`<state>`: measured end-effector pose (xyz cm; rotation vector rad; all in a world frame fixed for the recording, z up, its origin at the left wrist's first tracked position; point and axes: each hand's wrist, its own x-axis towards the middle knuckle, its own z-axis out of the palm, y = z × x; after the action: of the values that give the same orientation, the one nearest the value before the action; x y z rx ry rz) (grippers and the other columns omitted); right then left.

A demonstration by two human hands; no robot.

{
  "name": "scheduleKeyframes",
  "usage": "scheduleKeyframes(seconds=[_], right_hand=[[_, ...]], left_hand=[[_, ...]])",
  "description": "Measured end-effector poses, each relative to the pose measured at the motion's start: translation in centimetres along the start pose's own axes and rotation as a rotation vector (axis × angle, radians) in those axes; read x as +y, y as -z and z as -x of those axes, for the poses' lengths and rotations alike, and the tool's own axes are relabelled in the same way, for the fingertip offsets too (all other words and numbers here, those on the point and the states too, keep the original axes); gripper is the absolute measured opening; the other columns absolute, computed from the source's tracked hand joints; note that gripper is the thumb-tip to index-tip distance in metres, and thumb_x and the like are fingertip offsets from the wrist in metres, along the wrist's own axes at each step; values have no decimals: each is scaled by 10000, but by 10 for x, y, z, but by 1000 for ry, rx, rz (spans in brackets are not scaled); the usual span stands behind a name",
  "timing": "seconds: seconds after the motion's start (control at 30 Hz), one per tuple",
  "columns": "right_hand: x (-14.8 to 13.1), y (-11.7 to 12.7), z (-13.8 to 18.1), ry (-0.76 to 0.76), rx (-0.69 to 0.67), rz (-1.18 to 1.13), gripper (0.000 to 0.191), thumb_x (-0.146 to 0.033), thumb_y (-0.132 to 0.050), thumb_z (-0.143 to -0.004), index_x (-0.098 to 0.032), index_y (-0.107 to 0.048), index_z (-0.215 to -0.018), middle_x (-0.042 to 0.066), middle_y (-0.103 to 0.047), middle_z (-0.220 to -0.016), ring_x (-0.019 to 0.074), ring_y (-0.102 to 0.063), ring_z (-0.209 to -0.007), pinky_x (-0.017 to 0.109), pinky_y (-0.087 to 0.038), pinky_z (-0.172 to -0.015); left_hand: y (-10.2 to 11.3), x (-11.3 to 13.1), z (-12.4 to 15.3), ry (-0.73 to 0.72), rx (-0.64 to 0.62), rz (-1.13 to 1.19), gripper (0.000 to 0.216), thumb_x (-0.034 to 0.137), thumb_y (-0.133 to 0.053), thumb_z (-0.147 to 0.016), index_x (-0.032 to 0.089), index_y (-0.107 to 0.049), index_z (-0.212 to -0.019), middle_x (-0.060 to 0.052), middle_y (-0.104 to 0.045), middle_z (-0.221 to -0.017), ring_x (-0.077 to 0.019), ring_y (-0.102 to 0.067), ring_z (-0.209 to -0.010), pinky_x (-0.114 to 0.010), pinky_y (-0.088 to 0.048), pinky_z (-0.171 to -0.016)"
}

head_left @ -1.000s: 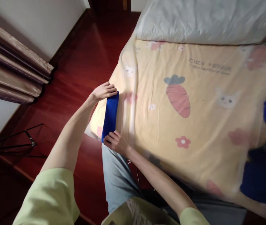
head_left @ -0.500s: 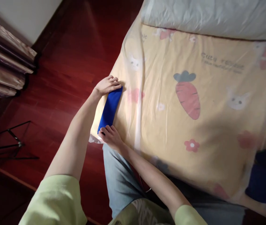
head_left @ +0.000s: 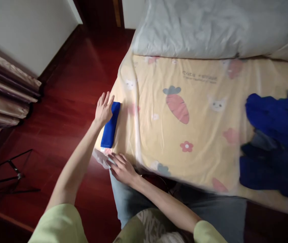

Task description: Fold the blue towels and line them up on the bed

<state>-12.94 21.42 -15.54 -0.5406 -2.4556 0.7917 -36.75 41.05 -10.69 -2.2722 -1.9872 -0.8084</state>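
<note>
A narrow folded blue cloth [head_left: 111, 127] lies flat near the left edge of the bed, a small white tag showing at its near end. Beside the cloth's far left part is my left hand [head_left: 103, 108], its fingers spread; it looks to be over or just touching the cloth's edge. My right hand [head_left: 122, 169] is at the near corner of the bed, below the cloth and apart from it. Its fingers are stretched out and hold nothing. The yellow bed sheet [head_left: 156, 135] with carrots, rabbits and flowers spreads under the cloth.
Several dark and bright blue clothes [head_left: 276, 118] are heaped on the bed at right. A grey pillow or bedding roll [head_left: 197, 30] runs along the far side. Curtains [head_left: 4, 91] and a black tripod stand [head_left: 18, 175] are at left on the red wooden floor [head_left: 55, 125].
Both hands have let go of the blue cloth's ends. The right hand moved down off its near end, the left slid to its left side. The view turned right, showing more clothes.
</note>
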Motion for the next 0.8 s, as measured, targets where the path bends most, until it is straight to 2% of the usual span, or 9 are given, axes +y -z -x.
scheduleKeyframes(seconds=[0.07, 0.13, 0.23, 0.3, 0.4, 0.47, 0.53, 0.67, 0.8], right_hand=[[-10, 13, 51, 6, 120, -122, 281, -156, -576, -984, -201, -704, -1230, 89, -776, -1104, 216, -667, -1211, 432, -489, -1141], [-14, 25, 113, -75, 265, -213, 225, -162, -566, -991, -211, -754, -1104, 48, -790, -925, 167, -747, -916, 329, -581, -996], [-7, 47, 208, -351, 334, -207, 269, -188, -529, -990, -240, -790, -1030, -17, -712, -645, 124, -658, -559, 230, -587, -648], [2, 69, 259, -564, 375, -132, 304, -237, -503, -996, -236, -807, -996, -57, -547, -460, 104, -505, -406, 213, -509, -518], [15, 109, 310, -787, 498, -58, 353, -342, -491, -998, -195, -810, -968, -57, -465, -445, 99, -406, -395, 222, -433, -473], [20, 135, 330, -887, 642, -56, 378, -410, -507, -988, -166, -796, -977, -45, -487, -485, 110, -422, -432, 239, -424, -485], [23, 156, 346, -967, 803, -87, 407, -479, -541, -968, -147, -774, -995, -34, -511, -516, 128, -460, -465, 255, -435, -500], [26, 177, 374, -1046, 1030, -149, 476, -575, -605, -913, -130, -744, -1008, -8, -568, -562, 155, -523, -508, 280, -464, -527], [40, 196, 398, -1069, 1200, -228, 538, -615, -617, -890, -119, -719, -1073, 42, -653, -660, 171, -573, -541, 292, -487, -530]], left_hand=[[9, 54, 40, 53, 61, 4, 498, 181, -419, -991, 166, -511, -1480, -174, -511, -1535, -330, -393, -1480, -589, -349, -1190], [10, 109, 95, 23, 18, 52, 465, 176, -409, -1003, 160, -538, -1449, -165, -616, -1413, -302, -523, -1364, -525, -441, -1128], [-1, 176, 192, -140, -213, 154, 420, 134, -446, -981, 170, -617, -1362, -140, -707, -1254, -266, -637, -1188, -426, -531, -990], [-12, 203, 250, -154, -264, 165, 360, 134, -450, -973, 183, -692, -1235, -113, -744, -1174, -268, -674, -1105, -414, -542, -927], [-25, 219, 305, 71, -209, 238, 292, 228, -468, -979, 194, -741, -1074, -84, -771, -1000, -243, -714, -949, -372, -554, -861], [-30, 219, 316, 322, -88, 247, 308, 308, -468, -981, 181, -739, -1055, -82, -772, -988, -238, -720, -907, -351, -553, -823], [-34, 218, 312, 431, -73, 236, 352, 381, -469, -949, 179, -747, -1023, -82, -774, -972, -253, -719, -903, -359, -543, -821], [-34, 220, 296, 378, -206, 197, 427, 467, -447, -883, 189, -764, -949, -91, -781, -924, -292, -720, -895, -412, -510, -845], [-28, 226, 293, 340, -255, 197, 453, 505, -448, -858, 190, -763, -935, -98, -790, -934, -303, -732, -927, -422, -505, -885]])
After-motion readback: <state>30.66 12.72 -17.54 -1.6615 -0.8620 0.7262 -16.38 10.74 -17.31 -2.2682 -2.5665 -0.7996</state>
